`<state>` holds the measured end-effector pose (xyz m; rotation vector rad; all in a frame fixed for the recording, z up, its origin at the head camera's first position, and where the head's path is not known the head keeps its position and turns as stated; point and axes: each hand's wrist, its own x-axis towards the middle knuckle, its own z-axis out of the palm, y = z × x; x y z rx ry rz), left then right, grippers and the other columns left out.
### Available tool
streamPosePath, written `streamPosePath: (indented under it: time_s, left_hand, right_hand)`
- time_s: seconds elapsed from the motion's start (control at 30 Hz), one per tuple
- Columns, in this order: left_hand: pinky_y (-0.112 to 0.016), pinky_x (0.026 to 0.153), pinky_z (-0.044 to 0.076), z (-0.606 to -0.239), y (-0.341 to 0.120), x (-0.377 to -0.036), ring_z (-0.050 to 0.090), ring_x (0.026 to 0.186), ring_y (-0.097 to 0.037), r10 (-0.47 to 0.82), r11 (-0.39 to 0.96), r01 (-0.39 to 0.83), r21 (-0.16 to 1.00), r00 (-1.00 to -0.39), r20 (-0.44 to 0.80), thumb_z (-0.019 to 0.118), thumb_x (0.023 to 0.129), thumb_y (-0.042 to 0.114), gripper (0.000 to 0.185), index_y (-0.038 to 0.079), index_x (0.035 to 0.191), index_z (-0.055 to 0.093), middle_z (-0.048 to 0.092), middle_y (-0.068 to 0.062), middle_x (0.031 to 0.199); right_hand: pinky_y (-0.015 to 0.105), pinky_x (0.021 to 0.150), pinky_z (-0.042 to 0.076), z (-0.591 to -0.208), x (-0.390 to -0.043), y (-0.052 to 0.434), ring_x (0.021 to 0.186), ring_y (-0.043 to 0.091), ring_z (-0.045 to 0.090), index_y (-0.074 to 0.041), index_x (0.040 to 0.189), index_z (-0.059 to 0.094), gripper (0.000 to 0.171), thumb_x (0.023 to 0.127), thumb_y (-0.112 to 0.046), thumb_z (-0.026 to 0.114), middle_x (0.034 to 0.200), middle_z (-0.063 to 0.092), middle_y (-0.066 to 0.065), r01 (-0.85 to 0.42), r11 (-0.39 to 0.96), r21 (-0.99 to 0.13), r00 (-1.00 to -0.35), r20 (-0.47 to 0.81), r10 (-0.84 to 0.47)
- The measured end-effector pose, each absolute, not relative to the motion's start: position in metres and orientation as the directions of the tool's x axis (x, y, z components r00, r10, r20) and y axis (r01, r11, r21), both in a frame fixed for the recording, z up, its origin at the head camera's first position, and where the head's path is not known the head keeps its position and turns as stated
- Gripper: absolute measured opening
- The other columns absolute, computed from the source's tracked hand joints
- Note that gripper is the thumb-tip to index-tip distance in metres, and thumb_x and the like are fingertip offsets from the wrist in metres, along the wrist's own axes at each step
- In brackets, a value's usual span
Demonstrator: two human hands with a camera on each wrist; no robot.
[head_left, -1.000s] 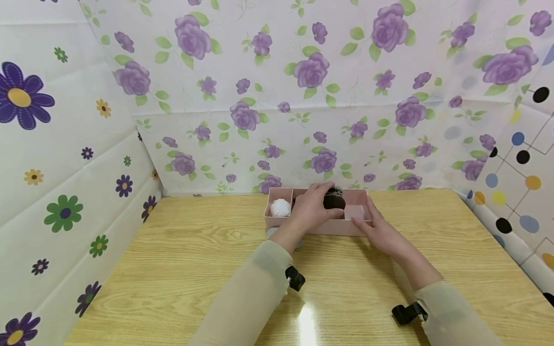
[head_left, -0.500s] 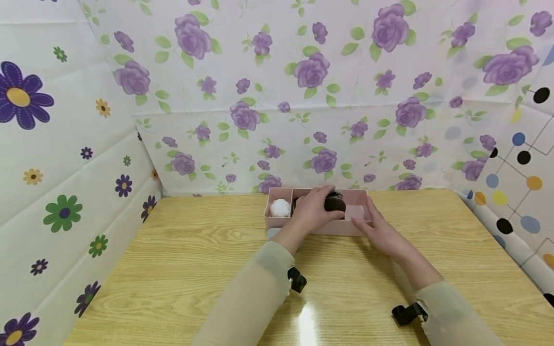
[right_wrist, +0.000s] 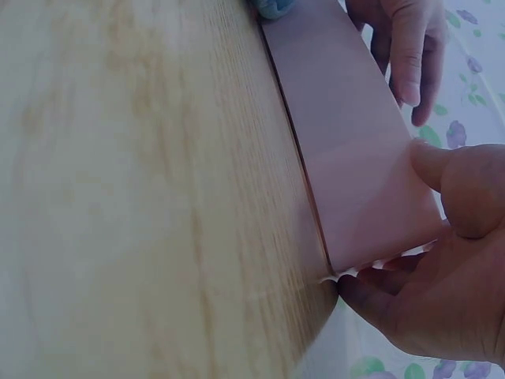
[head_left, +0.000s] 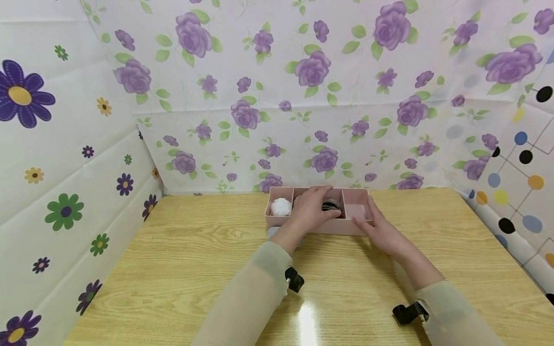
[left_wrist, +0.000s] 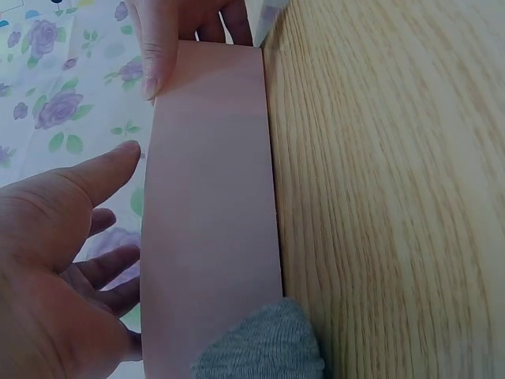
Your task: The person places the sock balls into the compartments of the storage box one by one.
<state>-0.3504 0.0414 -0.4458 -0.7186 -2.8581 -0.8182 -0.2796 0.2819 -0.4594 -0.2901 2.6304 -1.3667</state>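
Note:
A long pink divided box [head_left: 337, 227] stands near the back of the table. My left hand [head_left: 308, 210] reaches over its middle compartment, fingers toward the back and thumb by the front rim. Under that hand lies a dark bundle with pale stripes [head_left: 331, 205], partly hidden. In the left wrist view the left fingers are spread along the box's upper edge. My right hand [head_left: 383, 231] grips the box's right end, thumb on the front wall. A white bundle [head_left: 281, 207] fills the left compartment. A grey ribbed knit bundle [left_wrist: 264, 347] sits against the front wall, partly behind the left wrist.
The right compartment [head_left: 357, 210] shows its bare pink floor. Behind the box hangs a flowered cloth [head_left: 242, 144], close to its back wall. The wooden table [head_left: 195, 269] stretches out to the left and in front.
The dark bundle has gone down into the middle compartment and turned, so its stripes now show and the divider beside it is visible. The right hand stays at the box's end.

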Motion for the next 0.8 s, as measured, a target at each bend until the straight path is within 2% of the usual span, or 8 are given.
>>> streamPosePath:
  time_s: [0.07, 0.17, 0.4, 0.6, 0.8]
  left_hand:
    - [-0.058, 0.126, 0.037, -0.456, 0.039, -0.359, 0.051, 0.152, -0.026, 0.422, 0.739, 0.476, 0.477, -0.879, 0.223, 0.077, 0.101, 0.060, 0.080, 0.028, 0.169, 0.048, 0.050, 0.002, 0.168]
    - [-0.060, 0.124, 0.038, -0.451, 0.037, -0.355, 0.050, 0.153, -0.024, 0.425, 0.733, 0.479, 0.483, -0.877, 0.225, 0.077, 0.102, 0.058, 0.078, 0.027, 0.168, 0.049, 0.051, 0.003, 0.168]
    - [-0.059, 0.126, 0.036, -0.409, 0.032, -0.314, 0.047, 0.155, -0.026, 0.432, 0.744, 0.487, 0.457, -0.873, 0.226, 0.075, 0.106, 0.048, 0.073, 0.018, 0.168, 0.050, 0.050, -0.005, 0.169]
    - [-0.059, 0.129, 0.032, -0.400, 0.021, -0.298, 0.041, 0.160, -0.024, 0.454, 0.717, 0.505, 0.481, -0.862, 0.228, 0.073, 0.108, 0.046, 0.075, 0.018, 0.171, 0.045, 0.043, -0.003, 0.174]
    - [-0.054, 0.127, 0.037, -0.398, 0.008, -0.290, 0.042, 0.159, -0.027, 0.465, 0.702, 0.512, 0.494, -0.856, 0.226, 0.076, 0.107, 0.044, 0.077, 0.016, 0.171, 0.044, 0.042, -0.007, 0.175]
  right_hand:
    - [0.076, 0.122, 0.030, -0.459, -0.280, 0.282, 0.153, 0.062, 0.035, -0.008, 0.172, -0.025, 0.101, 0.118, -0.049, 0.050, 0.178, -0.007, 0.036, -0.102, 0.572, -0.814, -0.968, -0.051, -0.245]
    - [0.076, 0.122, 0.029, -0.460, -0.280, 0.282, 0.153, 0.063, 0.034, -0.008, 0.172, -0.024, 0.100, 0.118, -0.048, 0.050, 0.177, -0.006, 0.037, -0.108, 0.578, -0.809, -0.969, -0.045, -0.243]
    - [0.077, 0.122, 0.029, -0.458, -0.279, 0.281, 0.152, 0.063, 0.034, -0.006, 0.172, -0.023, 0.100, 0.118, -0.047, 0.051, 0.177, -0.006, 0.037, -0.104, 0.569, -0.815, -0.969, -0.046, -0.243]
    - [0.077, 0.123, 0.026, -0.458, -0.279, 0.281, 0.153, 0.063, 0.032, -0.006, 0.172, -0.021, 0.101, 0.118, -0.050, 0.051, 0.177, -0.006, 0.037, -0.096, 0.585, -0.805, -0.971, -0.054, -0.233]
    - [0.077, 0.124, 0.021, -0.459, -0.279, 0.282, 0.156, 0.064, 0.025, -0.006, 0.173, -0.021, 0.102, 0.117, -0.051, 0.051, 0.177, -0.007, 0.037, -0.096, 0.599, -0.795, -0.972, -0.055, -0.229]
